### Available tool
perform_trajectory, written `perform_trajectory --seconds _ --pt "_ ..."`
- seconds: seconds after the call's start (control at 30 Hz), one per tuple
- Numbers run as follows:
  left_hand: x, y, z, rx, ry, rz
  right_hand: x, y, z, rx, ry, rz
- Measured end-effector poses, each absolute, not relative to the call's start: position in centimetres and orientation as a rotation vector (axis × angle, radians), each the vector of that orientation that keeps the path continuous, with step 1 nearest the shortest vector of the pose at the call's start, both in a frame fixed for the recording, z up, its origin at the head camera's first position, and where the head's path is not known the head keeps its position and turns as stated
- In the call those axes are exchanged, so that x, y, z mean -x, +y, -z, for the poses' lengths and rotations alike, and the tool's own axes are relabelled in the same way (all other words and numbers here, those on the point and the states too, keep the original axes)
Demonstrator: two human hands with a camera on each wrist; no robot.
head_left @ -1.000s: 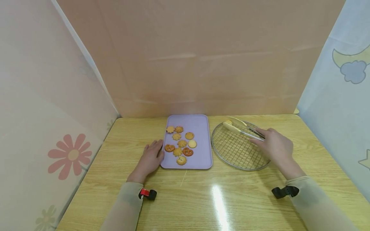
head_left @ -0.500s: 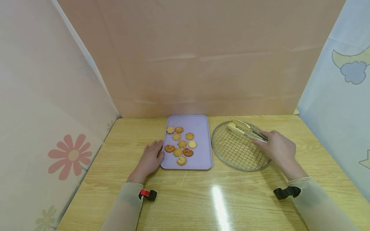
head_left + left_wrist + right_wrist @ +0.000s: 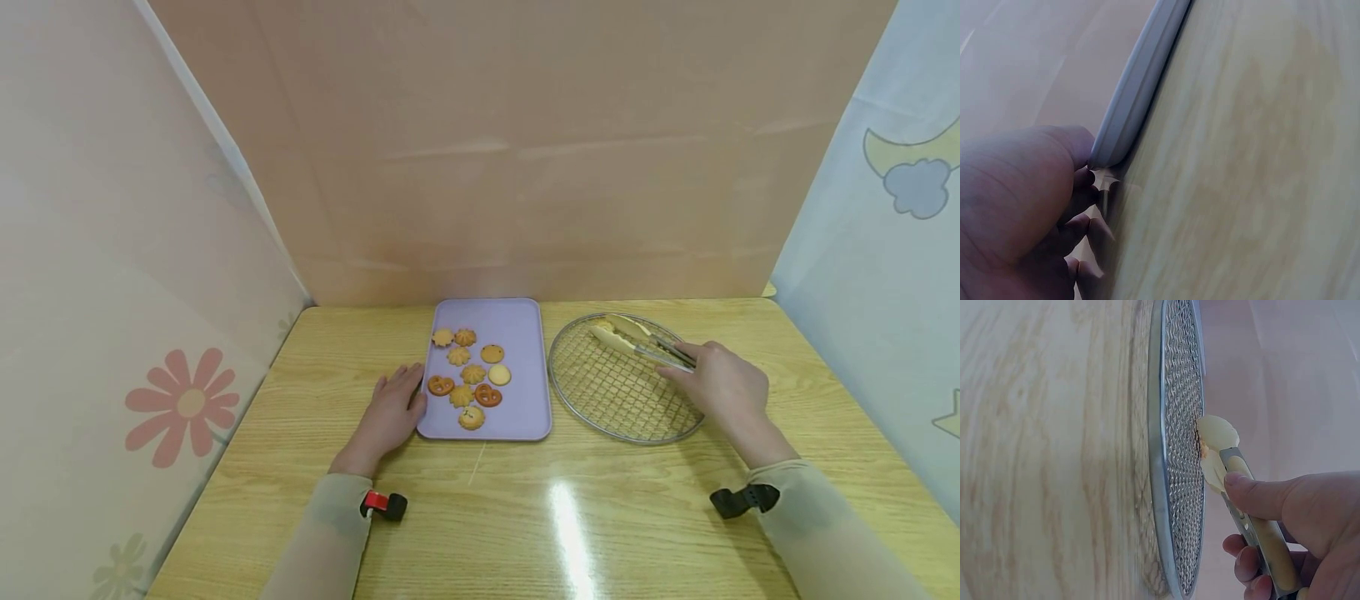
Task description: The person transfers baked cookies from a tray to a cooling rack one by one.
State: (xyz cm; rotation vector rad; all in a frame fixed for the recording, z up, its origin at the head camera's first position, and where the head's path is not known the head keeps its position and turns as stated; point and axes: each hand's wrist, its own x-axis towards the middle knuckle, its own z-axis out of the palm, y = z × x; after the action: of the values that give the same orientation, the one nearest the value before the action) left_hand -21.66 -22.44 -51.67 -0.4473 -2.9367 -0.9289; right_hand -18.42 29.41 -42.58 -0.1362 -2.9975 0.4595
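My right hand [image 3: 720, 387] grips a pair of metal tongs [image 3: 1266, 540] with cream tips, thumb on one arm and fingers on the other. The tips lie over the far part of a round wire rack [image 3: 622, 392], and a small golden cookie [image 3: 1203, 447] sits between them, right at the mesh. My left hand [image 3: 388, 417] rests on the table along the left edge of a lilac tray [image 3: 517, 421]. Its thumb [image 3: 1082, 147] touches the tray's rim near the corner, and the other fingers lie loosely beside it.
On the tray, several flower-shaped cookies [image 3: 472, 373], two pretzels [image 3: 487, 395] and two round cookies [image 3: 498, 374] lie mostly in the left and middle. Tray and rack stand side by side on the wooden table [image 3: 480, 517]. A brown backdrop [image 3: 510, 183] rises behind, with cloth walls at the sides.
The right hand and tongs have shifted slightly right and toward me over the rack, with the cookie still between the tips. The left hand and tray have stayed in place.
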Motion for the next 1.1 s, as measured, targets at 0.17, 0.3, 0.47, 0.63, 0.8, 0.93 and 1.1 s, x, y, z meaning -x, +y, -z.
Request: perform_trajectory --seconds 0.17,0.3,0.47,0.63,0.8,0.93,1.1 --pt "21.0 -22.0 50.3 0.44 -2.971 0.905 18.5 29.5 42.6 0.144 -3.01 -0.468" --pt "20.7 -21.7 49.1 0.432 -3.013 0.852 18.5 29.6 42.5 0.144 -3.013 -0.471" --pt "21.0 -21.7 49.4 0.425 -3.023 0.854 18.5 29.7 42.6 0.144 -3.007 -0.465" --pt "20.9 -21.6 49.2 0.416 -3.029 0.854 18.5 29.8 42.6 0.146 -3.012 -0.463" --pt "20.7 -21.5 48.9 0.412 -3.04 0.83 18.4 29.7 42.5 0.141 -3.004 -0.464" --pt "20.7 -21.5 49.1 0.424 -3.006 0.866 18.3 29.5 42.5 0.126 -2.984 -0.46" --pt "20.8 -21.9 50.0 0.454 -2.939 0.917 18.3 29.0 42.2 0.095 -2.946 -0.454"
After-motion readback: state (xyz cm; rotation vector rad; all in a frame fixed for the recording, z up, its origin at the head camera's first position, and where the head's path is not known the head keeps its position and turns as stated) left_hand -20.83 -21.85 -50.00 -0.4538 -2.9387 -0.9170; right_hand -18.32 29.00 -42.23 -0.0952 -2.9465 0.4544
